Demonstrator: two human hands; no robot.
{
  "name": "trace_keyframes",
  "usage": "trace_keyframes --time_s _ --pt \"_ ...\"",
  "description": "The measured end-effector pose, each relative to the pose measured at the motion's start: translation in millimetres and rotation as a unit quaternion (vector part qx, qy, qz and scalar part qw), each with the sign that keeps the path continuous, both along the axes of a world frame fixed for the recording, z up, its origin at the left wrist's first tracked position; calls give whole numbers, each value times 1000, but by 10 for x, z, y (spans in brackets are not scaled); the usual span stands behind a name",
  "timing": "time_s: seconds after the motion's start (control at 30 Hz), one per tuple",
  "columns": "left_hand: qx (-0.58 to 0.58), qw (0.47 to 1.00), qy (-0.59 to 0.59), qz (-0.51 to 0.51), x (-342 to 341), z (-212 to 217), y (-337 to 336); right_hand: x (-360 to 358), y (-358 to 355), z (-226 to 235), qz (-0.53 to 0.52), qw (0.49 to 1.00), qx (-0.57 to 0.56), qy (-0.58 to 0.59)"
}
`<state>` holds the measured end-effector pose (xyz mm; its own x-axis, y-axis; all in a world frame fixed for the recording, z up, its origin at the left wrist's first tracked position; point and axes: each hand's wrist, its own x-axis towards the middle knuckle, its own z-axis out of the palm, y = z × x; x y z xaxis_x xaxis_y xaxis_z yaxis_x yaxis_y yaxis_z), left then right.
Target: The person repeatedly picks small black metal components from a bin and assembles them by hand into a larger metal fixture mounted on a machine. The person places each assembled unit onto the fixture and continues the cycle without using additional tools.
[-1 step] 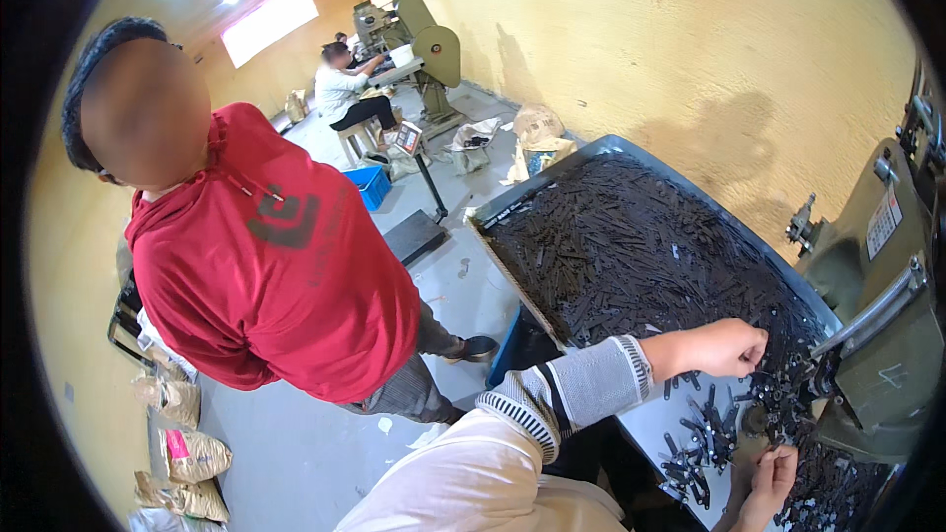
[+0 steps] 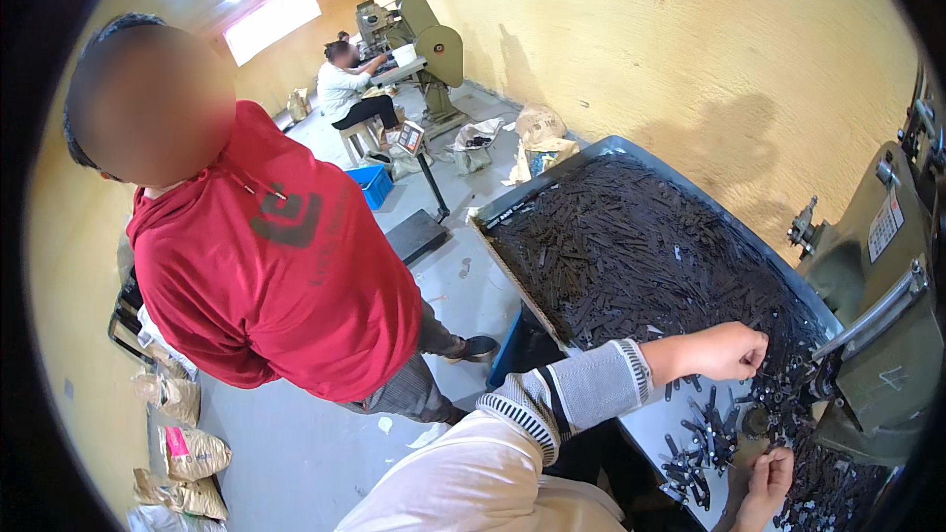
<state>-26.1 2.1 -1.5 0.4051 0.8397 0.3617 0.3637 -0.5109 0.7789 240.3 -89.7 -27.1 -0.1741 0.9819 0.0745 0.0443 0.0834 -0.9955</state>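
My left hand [image 2: 727,350] is closed, fingertips pinched together over the near right part of a tray [image 2: 631,144] of dark flat strips [image 2: 631,236]. Whatever lies between those fingers is too small to make out. Lower down, beside the press [image 2: 877,335], my right hand [image 2: 769,483] is closed too, thumb against fingers; its hold cannot be made out. Between the hands is a small round metal piece [image 2: 755,421] at the press's work spot. To its left, a loose pile of black pieces with shiny ends [image 2: 705,438] lies on a pale surface.
A person in a red hooded top [image 2: 276,246] stands close on my left. Behind are a floor scale [image 2: 416,236], a blue crate [image 2: 371,185] and sacks [image 2: 539,133]. Farther back, a seated person [image 2: 342,89] works at another press [image 2: 437,54]. More sacks [image 2: 194,453] line the left wall.
The standing person's head has shifted slightly to the right. My right hand has moved a little to the left; my left hand stays almost in place.
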Motion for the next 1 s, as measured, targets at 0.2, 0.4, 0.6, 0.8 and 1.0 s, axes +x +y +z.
trace_keyframes --time_s 0.2,0.4,0.6,0.8,1.0 --pt "-90 987 -125 33 104 -64 -192 -55 -261 225 -57 994 95 -12" --pt "-221 952 -204 49 117 15 -226 58 -164 -1 -36 998 -51 32" --pt "-292 909 -296 31 159 131 -241 50 35 -236 -78 995 24 51" --pt "-333 905 -264 -3 272 143 -216 121 2 -16 -86 980 -146 106" --pt "-353 905 -237 -5 444 117 -128 193 10 171 -83 973 -178 122"
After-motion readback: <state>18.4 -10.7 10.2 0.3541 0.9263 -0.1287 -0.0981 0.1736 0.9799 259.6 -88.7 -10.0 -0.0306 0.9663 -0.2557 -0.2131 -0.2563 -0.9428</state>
